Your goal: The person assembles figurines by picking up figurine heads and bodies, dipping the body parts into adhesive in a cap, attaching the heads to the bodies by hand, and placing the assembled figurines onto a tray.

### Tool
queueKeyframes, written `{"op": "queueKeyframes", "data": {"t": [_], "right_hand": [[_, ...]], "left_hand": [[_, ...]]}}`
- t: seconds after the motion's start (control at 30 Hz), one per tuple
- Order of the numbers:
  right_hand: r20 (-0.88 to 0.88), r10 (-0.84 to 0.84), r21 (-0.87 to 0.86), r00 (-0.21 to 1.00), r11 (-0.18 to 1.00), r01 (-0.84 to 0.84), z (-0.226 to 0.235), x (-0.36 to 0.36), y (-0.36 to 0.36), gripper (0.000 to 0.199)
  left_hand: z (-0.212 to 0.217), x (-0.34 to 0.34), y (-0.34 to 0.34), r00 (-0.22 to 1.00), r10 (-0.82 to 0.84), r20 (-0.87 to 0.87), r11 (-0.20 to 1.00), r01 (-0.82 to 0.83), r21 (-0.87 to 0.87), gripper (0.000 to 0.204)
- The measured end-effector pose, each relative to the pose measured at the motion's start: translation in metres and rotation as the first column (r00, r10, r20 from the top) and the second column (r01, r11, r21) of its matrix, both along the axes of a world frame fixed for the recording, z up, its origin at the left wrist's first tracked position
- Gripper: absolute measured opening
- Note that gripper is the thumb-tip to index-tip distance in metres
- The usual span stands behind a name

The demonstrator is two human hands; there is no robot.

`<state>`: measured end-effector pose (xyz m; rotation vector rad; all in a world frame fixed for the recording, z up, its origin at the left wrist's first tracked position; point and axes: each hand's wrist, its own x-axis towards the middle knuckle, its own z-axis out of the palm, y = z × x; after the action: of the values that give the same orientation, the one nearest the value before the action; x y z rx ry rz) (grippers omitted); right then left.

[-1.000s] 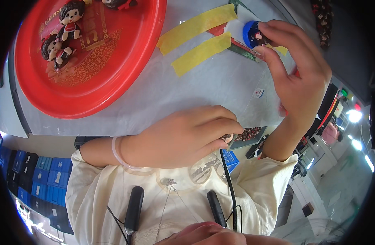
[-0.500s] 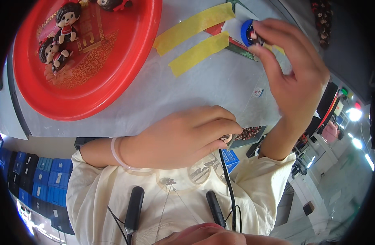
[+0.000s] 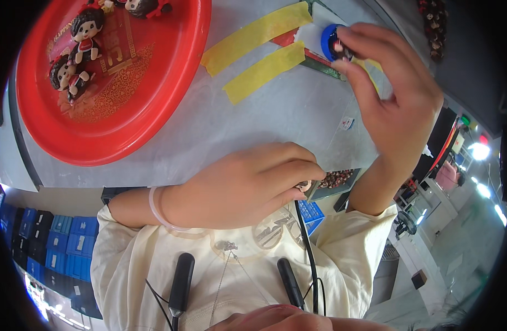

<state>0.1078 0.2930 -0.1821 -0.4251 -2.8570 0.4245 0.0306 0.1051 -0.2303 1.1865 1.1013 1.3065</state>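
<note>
My right hand (image 3: 399,77) is at the far right of the table, thumb and fingertips pinching a small round blue cap (image 3: 327,42). Its dark, shiny inner side faces my fingers. The cap is over a white and red patch beside strips of yellow tape. Close to my body, my left hand (image 3: 253,179) is closed with a small cream-and-dark figurine piece (image 3: 303,186) between thumb and fingers; most of the piece is hidden. A red round tray (image 3: 107,146) at the far left carries several dark-haired figurines (image 3: 88,36).
Yellow tape (image 3: 264,74) lies on the grey table (image 3: 231,129). A small white-and-red piece (image 3: 347,123) rests near my right wrist. Below the table edge is a box of small brown pieces (image 3: 335,179). Blue bins (image 3: 79,245) are stacked at lower left. A black cable hangs before my chest.
The view has shifted slightly, so the tray and tape sit a little further left. Both hands keep their grips; the cap is turned slightly.
</note>
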Motion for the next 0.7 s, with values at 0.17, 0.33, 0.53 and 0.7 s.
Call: {"op": "queueKeyframes", "data": {"t": [0.17, 0.33, 0.53, 0.7], "right_hand": [[-0.089, -0.098, -0.008, 0.991, 0.995, 0.097, -0.002, -0.004, -0.003, 0.028], [0.009, -0.102, 0.072, 0.995, 0.992, 0.101, 0.005, 0.005, 0.005, 0.027], [0.035, -0.044, -0.001, 0.998, 0.999, 0.044, 0.006, 0.006, -0.002, 0.027], [-0.054, -0.074, -0.065, 0.996, 0.995, 0.07, 0.003, -0.012, -0.003, 0.024]], "left_hand": [[0.001, 0.0, 0.0, 1.0, -0.001, 0.011, 1.0, 0.001, -0.006, 0.027], [0.001, 0.0, 0.0, 1.0, 0.001, 0.006, 1.0, -0.001, 0.004, 0.027], [0.001, -0.001, 0.001, 0.999, -0.012, -0.03, 1.0, 0.012, 0.021, 0.027], [0.002, -0.002, 0.002, 0.999, -0.008, -0.033, 1.0, 0.009, 0.025, 0.027]]}}
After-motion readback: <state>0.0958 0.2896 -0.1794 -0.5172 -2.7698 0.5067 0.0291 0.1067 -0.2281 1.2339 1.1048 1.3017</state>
